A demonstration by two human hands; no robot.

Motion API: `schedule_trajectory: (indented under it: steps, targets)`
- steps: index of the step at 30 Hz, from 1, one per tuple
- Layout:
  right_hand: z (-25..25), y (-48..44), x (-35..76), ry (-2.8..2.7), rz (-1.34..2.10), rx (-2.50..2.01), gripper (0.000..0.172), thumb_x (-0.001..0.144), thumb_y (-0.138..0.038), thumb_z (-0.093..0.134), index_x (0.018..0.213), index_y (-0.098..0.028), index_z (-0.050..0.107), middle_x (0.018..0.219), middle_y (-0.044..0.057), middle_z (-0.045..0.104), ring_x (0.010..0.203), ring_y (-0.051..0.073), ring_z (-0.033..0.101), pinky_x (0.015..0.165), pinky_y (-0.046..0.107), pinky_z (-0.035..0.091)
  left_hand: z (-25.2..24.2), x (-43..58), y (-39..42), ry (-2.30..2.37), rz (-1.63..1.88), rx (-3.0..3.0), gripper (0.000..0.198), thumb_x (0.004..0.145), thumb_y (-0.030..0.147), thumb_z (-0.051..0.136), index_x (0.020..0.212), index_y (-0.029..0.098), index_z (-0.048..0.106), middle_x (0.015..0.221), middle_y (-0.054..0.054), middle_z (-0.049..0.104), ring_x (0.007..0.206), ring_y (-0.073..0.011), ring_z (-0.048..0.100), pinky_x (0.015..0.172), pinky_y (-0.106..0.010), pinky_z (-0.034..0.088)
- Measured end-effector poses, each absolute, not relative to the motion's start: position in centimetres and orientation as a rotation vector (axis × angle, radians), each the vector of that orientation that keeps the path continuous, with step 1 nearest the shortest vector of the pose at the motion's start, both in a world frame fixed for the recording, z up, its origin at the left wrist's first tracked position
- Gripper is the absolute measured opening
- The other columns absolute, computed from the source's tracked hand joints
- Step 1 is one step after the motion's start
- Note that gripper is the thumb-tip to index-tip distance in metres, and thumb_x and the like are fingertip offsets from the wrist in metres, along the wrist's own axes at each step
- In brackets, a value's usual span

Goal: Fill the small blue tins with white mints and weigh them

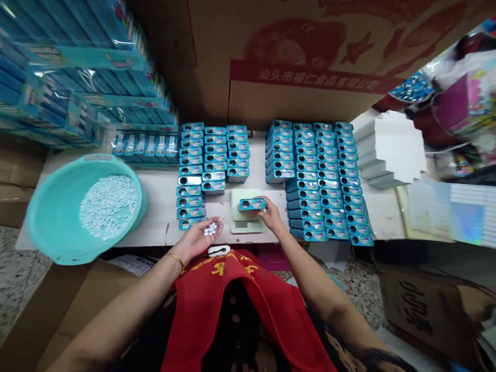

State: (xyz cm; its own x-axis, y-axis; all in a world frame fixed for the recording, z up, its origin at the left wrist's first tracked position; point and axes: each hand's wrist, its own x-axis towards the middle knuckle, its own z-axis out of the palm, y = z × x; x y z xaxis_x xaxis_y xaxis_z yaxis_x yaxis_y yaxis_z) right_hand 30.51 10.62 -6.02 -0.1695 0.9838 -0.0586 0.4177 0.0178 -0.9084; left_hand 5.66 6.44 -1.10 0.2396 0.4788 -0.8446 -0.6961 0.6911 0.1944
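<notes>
My left hand (201, 236) is palm up and cupped, with several small white tablets (210, 229) lying in it near the front edge of the table. My right hand (270, 213) grips a small blue box (252, 204) by its right end. The box has a dark round spot on its top face and is over a pale kitchen scale (247, 225); whether it rests on the plate I cannot tell. One or two loose tablets lie between my left hand and the scale.
A turquoise basin (49, 214) with many white tablets stands on the left. Rows of blue boxes (189, 169) line the table left of the scale, with more blue boxes (328, 191) on the right. Wrapped display packs (76, 62), a large carton (292, 49) and white card stacks (393, 148) surround them.
</notes>
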Motion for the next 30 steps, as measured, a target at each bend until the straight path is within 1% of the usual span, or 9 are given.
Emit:
schedule_trajectory:
  steps: [2,7,11,14,17,21,24,28,30]
  targets:
    - [-3.5,10.2,29.5,-1.866,0.947,-1.441,0.038,0.075,-0.024,0.051,0.113,-0.016,0.053,0.104,0.009,0.058,0.096,0.021,0.051,0.085,0.038,0.041,-1.4,6.3,7.3,1.031,0.825,-0.251,0.011,0.078,0.008,0.051,0.080,0.006,0.062,0.076,-0.013,0.064,0.074,-0.0185,0.063,0.069,-0.029,0.053]
    - [3.1,8.5,26.7,-2.430,0.417,-1.375,0.044,0.083,-0.018,0.045,0.126,-0.026,0.045,0.114,0.008,0.053,0.105,0.025,0.041,0.093,0.043,0.029,-1.8,8.6,9.5,0.936,0.889,-0.269,0.010,0.079,0.011,0.051,0.074,0.009,0.059,0.067,-0.008,0.063,0.063,-0.0159,0.061,0.065,-0.030,0.052]
    - [4.9,8.5,26.1,-2.545,0.274,-1.393,0.042,0.085,-0.017,0.041,0.125,-0.026,0.047,0.112,0.009,0.054,0.102,0.026,0.041,0.089,0.044,0.029,-1.5,9.7,10.2,0.894,0.900,-0.282,0.012,0.080,0.012,0.050,0.071,0.011,0.058,0.061,-0.004,0.061,0.058,-0.0136,0.058,0.061,-0.028,0.050]
    - [5.2,8.5,26.6,-2.518,0.325,-1.407,0.044,0.084,-0.017,0.043,0.127,-0.027,0.045,0.115,0.009,0.053,0.105,0.026,0.040,0.092,0.044,0.028,-1.4,9.9,10.3,0.882,0.894,-0.277,0.010,0.079,0.011,0.050,0.074,0.010,0.059,0.063,-0.005,0.062,0.058,-0.0143,0.059,0.060,-0.028,0.050]
    - [4.4,8.5,27.4,-2.320,0.516,-1.402,0.041,0.080,-0.018,0.049,0.121,-0.024,0.048,0.111,0.008,0.054,0.104,0.024,0.043,0.092,0.041,0.032,-1.5,9.6,10.2,0.892,0.898,-0.276,0.009,0.078,0.010,0.051,0.075,0.009,0.059,0.066,-0.007,0.063,0.060,-0.0147,0.060,0.059,-0.027,0.051]
    - [-0.3,9.2,28.7,-1.757,0.915,-1.452,0.032,0.075,-0.025,0.055,0.107,-0.019,0.051,0.100,0.006,0.056,0.094,0.020,0.051,0.084,0.035,0.042,-1.6,8.4,9.7,0.919,0.902,-0.291,0.010,0.078,0.010,0.051,0.079,0.007,0.061,0.070,-0.009,0.064,0.070,-0.0165,0.062,0.064,-0.027,0.052]
    - [-4.9,10.0,29.5,-1.390,1.157,-1.464,0.039,0.069,-0.032,0.060,0.103,-0.019,0.046,0.095,0.004,0.056,0.086,0.018,0.054,0.078,0.034,0.045,-1.3,7.1,9.2,0.978,0.923,-0.303,0.012,0.079,0.009,0.050,0.081,0.006,0.062,0.075,-0.012,0.064,0.076,-0.0185,0.063,0.064,-0.027,0.053]
    - [-7.6,10.4,30.5,-1.218,1.238,-1.483,0.046,0.064,-0.036,0.064,0.101,-0.019,0.044,0.093,0.003,0.056,0.084,0.017,0.056,0.077,0.034,0.047,-0.6,4.9,7.8,1.047,0.937,-0.310,0.014,0.079,0.009,0.050,0.083,0.007,0.062,0.078,-0.013,0.065,0.073,-0.0177,0.064,0.062,-0.026,0.054]
    - [-6.8,9.7,31.2,-1.341,1.148,-1.503,0.048,0.066,-0.036,0.063,0.106,-0.019,0.044,0.103,0.006,0.055,0.094,0.020,0.054,0.082,0.037,0.045,-0.4,3.8,6.9,1.072,0.958,-0.323,0.015,0.080,0.009,0.049,0.086,0.008,0.062,0.080,-0.013,0.065,0.074,-0.0175,0.064,0.062,-0.026,0.055]
